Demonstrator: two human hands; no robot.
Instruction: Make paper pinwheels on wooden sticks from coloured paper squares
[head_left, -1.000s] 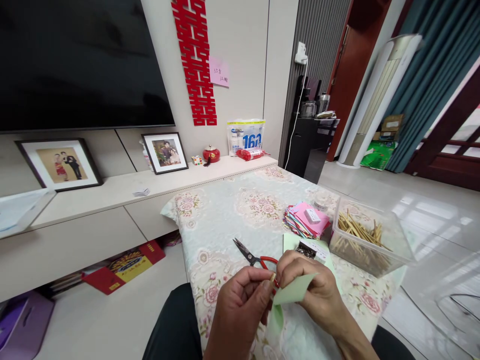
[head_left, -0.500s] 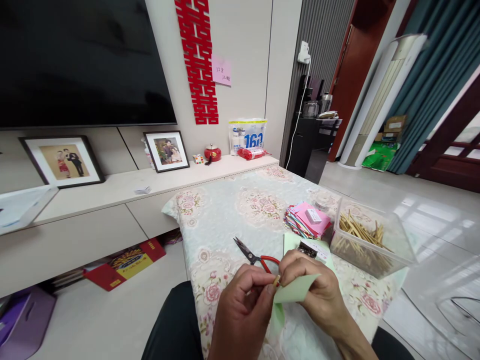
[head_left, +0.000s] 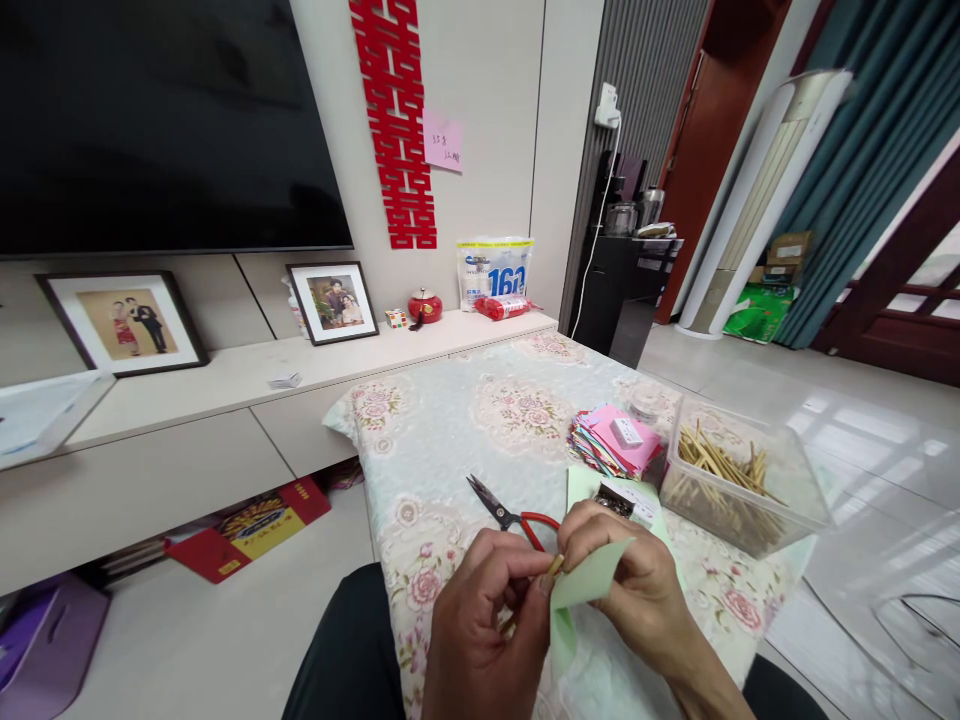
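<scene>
My left hand (head_left: 487,620) is closed, thumb and forefinger pinching a thin yellowish stick (head_left: 556,565) whose tip pokes out between them. My right hand (head_left: 637,580) is closed too and grips a light green paper (head_left: 592,577), partly folded or curled, right beside that tip. The fingertips of both hands nearly meet, so most of the stick is hidden. Just beyond them lie scissors (head_left: 496,508) with red handles, blades apart and pointing away to the left. Past my right fingers, a small open box of dark metal bits (head_left: 616,499) rests on another green sheet (head_left: 579,482).
A stack of coloured paper squares (head_left: 596,450) with a small white box (head_left: 625,433) on it lies at the right. Beside it stands a clear plastic bin (head_left: 806,508) of yellowish sticks (head_left: 724,465). A floral cloth (head_left: 450,440) covers the table, which meets a low cabinet (head_left: 247,385).
The green paper has tilted slightly and its free corner has shifted a little left. Both hands keep their grip in nearly the same place; the left has moved slightly right.
</scene>
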